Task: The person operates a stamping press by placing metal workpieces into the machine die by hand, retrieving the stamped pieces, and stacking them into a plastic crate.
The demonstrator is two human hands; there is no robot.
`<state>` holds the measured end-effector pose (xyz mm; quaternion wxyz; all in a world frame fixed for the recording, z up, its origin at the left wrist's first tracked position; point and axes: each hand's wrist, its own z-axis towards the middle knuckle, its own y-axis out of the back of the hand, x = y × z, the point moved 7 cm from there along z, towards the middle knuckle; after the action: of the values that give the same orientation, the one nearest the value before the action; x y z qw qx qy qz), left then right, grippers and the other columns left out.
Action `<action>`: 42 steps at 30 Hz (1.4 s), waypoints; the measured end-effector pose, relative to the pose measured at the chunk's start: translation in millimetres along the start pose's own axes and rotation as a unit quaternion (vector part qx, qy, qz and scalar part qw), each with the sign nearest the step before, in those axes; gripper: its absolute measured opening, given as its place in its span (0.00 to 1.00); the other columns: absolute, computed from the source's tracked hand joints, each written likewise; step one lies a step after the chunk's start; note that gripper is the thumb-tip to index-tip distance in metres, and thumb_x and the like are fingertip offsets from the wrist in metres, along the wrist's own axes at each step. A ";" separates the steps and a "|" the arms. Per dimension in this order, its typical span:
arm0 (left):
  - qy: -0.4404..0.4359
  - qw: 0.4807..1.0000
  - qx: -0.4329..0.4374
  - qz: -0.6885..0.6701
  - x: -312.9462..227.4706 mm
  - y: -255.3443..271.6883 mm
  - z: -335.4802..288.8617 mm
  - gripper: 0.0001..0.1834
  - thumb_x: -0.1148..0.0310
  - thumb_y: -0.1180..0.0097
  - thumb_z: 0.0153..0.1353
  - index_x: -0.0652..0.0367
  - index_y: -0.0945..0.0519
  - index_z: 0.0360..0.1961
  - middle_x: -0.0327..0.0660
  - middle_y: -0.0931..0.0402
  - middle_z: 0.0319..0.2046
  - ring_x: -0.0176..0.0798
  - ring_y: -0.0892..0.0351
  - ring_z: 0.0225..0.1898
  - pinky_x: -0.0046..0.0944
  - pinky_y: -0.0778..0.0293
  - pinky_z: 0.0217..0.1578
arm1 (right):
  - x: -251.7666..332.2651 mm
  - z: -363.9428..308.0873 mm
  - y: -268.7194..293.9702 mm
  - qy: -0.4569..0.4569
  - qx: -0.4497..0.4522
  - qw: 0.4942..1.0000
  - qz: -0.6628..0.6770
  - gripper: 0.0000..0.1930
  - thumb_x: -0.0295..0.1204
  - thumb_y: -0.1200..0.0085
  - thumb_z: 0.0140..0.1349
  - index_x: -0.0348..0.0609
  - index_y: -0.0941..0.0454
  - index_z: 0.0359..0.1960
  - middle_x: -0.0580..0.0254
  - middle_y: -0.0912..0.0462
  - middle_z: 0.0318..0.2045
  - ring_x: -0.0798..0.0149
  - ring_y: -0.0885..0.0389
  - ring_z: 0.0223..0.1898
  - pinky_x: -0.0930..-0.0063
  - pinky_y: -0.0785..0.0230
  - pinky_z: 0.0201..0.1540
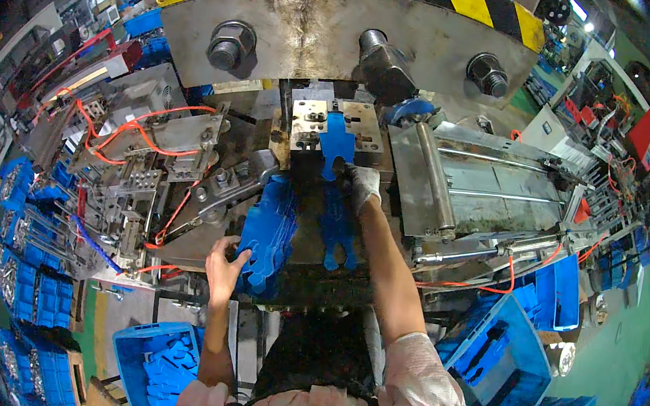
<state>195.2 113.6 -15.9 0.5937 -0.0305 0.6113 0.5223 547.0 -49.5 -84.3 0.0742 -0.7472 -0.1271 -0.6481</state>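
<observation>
My right hand (362, 189), in a pale glove with dark fingertips, grips the near end of a flat blue plate (338, 139). The plate's far end lies over a steel die block (310, 114) in the press. My left hand (224, 270), bare, is at the left edge of a stack of similar flat blue plates (271, 221). Its thumb and fingers are apart, with the thumb tip against the stack. Between the stack and my right forearm lie further blue plates (338, 232), partly in shadow.
A thick steel press beam (303, 38) with large bolts and yellow-black stripes hangs over the die. Clamp arms (228, 185) flank it at left; a steel plate with rods (493, 185) stands right. Blue bins (120, 348) with blue parts (172, 365) sit low on both sides.
</observation>
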 end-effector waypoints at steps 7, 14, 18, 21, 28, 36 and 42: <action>0.016 1.000 -0.009 0.017 7.2 15.8 -4.0 0.19 0.69 0.36 0.42 0.63 0.23 0.37 0.50 0.23 0.35 0.48 0.23 0.37 0.40 0.30 0.40 | 1.8 -6.3 -24.8 0.003 -0.026 0.998 -0.063 0.07 0.29 0.47 0.51 0.43 0.24 0.18 0.65 0.27 0.13 0.70 0.33 0.13 0.74 0.42 0.17; -0.003 0.996 -0.008 0.086 -5.1 15.4 -1.9 0.18 0.65 0.35 0.41 0.61 0.22 0.33 0.51 0.24 0.33 0.54 0.25 0.36 0.45 0.31 0.36 | 13.8 -6.4 -19.2 0.027 -0.017 0.987 -0.159 0.16 0.42 0.44 0.47 0.38 0.22 0.22 0.56 0.23 0.21 0.63 0.26 0.21 0.69 0.36 0.25; 0.023 0.994 0.001 0.105 0.9 17.0 0.1 0.17 0.63 0.35 0.41 0.62 0.21 0.31 0.52 0.23 0.32 0.54 0.24 0.36 0.44 0.31 0.37 | 12.9 -15.1 -22.8 -0.030 -0.002 0.992 -0.125 0.23 0.48 0.46 0.46 0.36 0.21 0.24 0.48 0.20 0.25 0.57 0.20 0.27 0.64 0.32 0.29; 0.037 0.993 0.002 0.110 4.2 18.8 2.3 0.18 0.62 0.33 0.40 0.63 0.20 0.29 0.52 0.22 0.29 0.51 0.22 0.32 0.42 0.29 0.34 | 11.6 -18.1 -22.2 -0.044 -0.024 0.990 -0.130 0.23 0.49 0.46 0.46 0.37 0.21 0.24 0.49 0.20 0.25 0.58 0.21 0.27 0.64 0.32 0.29; 0.043 0.996 0.031 0.065 12.2 12.3 9.3 0.15 0.64 0.36 0.42 0.63 0.20 0.30 0.54 0.23 0.26 0.55 0.23 0.32 0.44 0.30 0.33 | 4.1 8.2 -23.2 0.105 0.015 0.970 -0.221 0.21 0.49 0.47 0.47 0.40 0.21 0.25 0.53 0.20 0.23 0.60 0.21 0.25 0.65 0.33 0.27; 0.041 0.997 0.053 0.033 25.3 19.9 15.7 0.12 0.68 0.37 0.44 0.63 0.20 0.30 0.50 0.22 0.24 0.44 0.21 0.27 0.38 0.29 0.29 | -11.5 0.6 -31.7 -0.060 -0.014 0.997 -0.053 0.16 0.40 0.46 0.49 0.36 0.22 0.25 0.55 0.21 0.23 0.67 0.26 0.23 0.66 0.37 0.24; 0.105 0.967 0.098 -0.211 13.4 17.7 10.4 0.06 0.72 0.40 0.49 0.65 0.20 0.27 0.35 0.24 0.20 0.26 0.28 0.20 0.28 0.32 0.23 | -4.3 3.7 -20.3 0.028 -0.013 0.999 -0.023 0.15 0.38 0.45 0.49 0.35 0.22 0.26 0.54 0.21 0.24 0.67 0.26 0.24 0.68 0.35 0.26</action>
<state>186.8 136.4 -12.8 0.6229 -0.1554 0.6983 0.3165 544.2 -29.4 -90.2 0.0531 -0.7266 -0.1338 -0.6718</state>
